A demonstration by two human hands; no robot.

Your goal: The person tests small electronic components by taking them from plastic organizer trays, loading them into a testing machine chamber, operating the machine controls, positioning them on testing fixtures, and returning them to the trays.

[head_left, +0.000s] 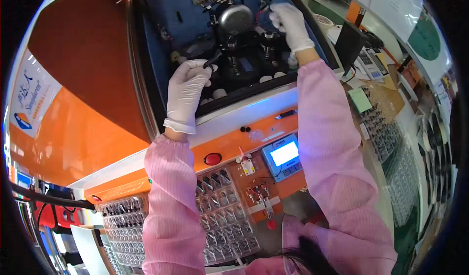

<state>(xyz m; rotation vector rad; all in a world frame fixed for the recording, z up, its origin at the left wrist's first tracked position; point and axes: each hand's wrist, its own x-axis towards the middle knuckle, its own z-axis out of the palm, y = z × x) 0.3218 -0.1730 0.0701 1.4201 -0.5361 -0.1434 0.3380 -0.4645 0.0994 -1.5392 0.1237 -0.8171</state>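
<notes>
Both of my hands wear white gloves and are inside the open blue-lined machine box (183, 6). My left hand (188, 91) is closed on a small black part (212, 60) near the box's front left. At the right side, my right hand (289, 23) is closed with its fingers curled near a dark cable; what it holds, if anything, is too small to make out. Between my hands stand a round silver metal disc (236, 19) and black fixtures with metal posts (233, 65).
Below the box, the orange front panel bears a red button (212, 158), a lit display unit (284, 156) and a red-tipped clamp (264, 201). Clear trays of small parts (227, 216) lie in front. A telephone (371, 65) and more trays (383, 133) are at the right.
</notes>
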